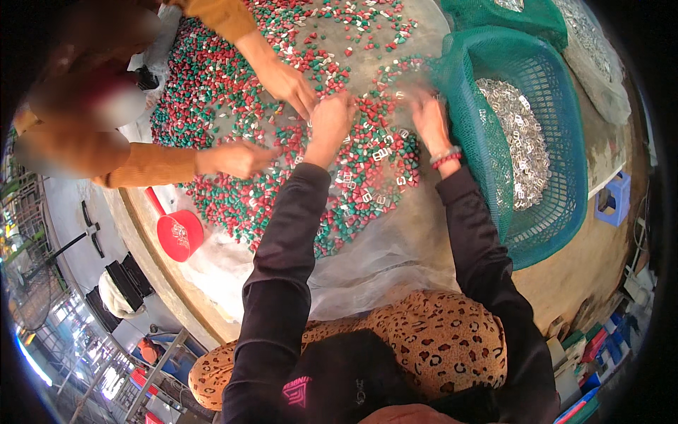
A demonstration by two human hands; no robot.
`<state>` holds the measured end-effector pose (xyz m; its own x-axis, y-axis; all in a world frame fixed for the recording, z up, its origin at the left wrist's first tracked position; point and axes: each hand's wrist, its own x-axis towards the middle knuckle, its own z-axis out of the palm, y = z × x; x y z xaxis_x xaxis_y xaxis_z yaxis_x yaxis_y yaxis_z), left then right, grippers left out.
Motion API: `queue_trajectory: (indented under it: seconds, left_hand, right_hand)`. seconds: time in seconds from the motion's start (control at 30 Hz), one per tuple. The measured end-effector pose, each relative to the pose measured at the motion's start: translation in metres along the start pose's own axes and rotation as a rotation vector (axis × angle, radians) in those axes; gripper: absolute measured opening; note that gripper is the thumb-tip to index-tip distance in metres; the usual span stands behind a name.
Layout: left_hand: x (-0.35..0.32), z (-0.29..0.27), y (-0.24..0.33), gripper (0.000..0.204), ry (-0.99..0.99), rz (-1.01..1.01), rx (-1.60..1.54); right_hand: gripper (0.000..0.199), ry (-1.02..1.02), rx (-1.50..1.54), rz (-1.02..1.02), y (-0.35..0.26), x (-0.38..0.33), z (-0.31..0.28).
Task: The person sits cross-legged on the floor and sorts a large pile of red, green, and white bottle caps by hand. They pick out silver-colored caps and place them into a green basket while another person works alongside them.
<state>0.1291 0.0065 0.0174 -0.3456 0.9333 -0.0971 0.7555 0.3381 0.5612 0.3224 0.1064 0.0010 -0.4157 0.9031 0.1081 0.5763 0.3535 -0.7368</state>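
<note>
Small red, green and white stone-like pieces (233,120) lie spread over the work surface, and silvery buckle-like metal pieces (381,154) are scattered among them. My left hand (330,126) is over the middle of the spread with its fingers curled together; what they hold, if anything, is hidden. At the right edge of the pieces, beside the basket, my right hand (429,119) has its fingertips smeared by motion. Next to it stands a blue-green plastic basket (565,141), lined with green mesh (470,106), with a heap of metal buckles (519,145) inside.
A co-worker's hands (286,86) reach into the pieces from the left, one close to my left hand. A red dipper (180,235) with some metal bits stands at the left edge on clear plastic sheeting (367,272). A blue stool (613,198) is beyond the basket.
</note>
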Motion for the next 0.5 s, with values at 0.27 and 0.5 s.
queue_trajectory:
  seconds: [0.27,0.5]
  left_hand:
    - [-0.049,-0.056,0.007,0.014,-0.220,-0.489,-1.673]
    - [-0.076,-0.081,0.003,0.026,-0.376,-0.259,-2.228]
  right_hand:
    - [0.016,-0.304,-0.509,-0.021,-0.011,0.018,0.010]
    - [0.014,-0.038,-0.435,-0.254,-0.100,0.056,-0.094]
